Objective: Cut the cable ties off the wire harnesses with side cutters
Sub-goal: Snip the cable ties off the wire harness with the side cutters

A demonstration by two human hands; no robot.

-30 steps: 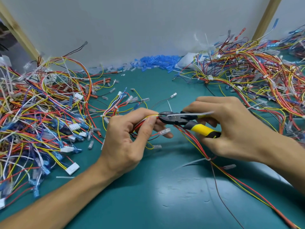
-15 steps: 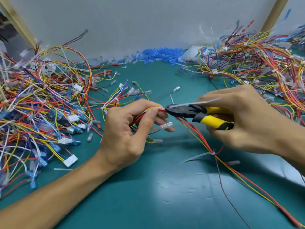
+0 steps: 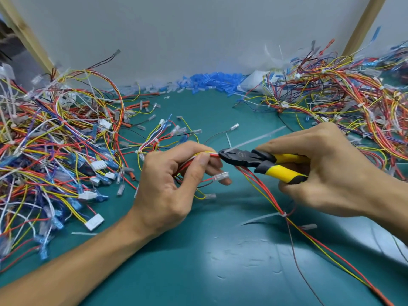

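Left hand pinches harness, right hand grips cutters between wire piles.

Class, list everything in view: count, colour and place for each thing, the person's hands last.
held harness: one, red-yellow-white, centre, trailing lower right
side cutters: one, black and yellow, centre, tips at held harness
cable tie: one, white, round held harness, lower right of centre
left pile of harnesses: many, multicoloured, mat's left
right pile of harnesses: many, multicoloured, mat's right
blue sleeves: many, blue, back centre by wall
mat: one, teal, underneath
left hand: one, holds held harness
right hand: one, grips side cutters
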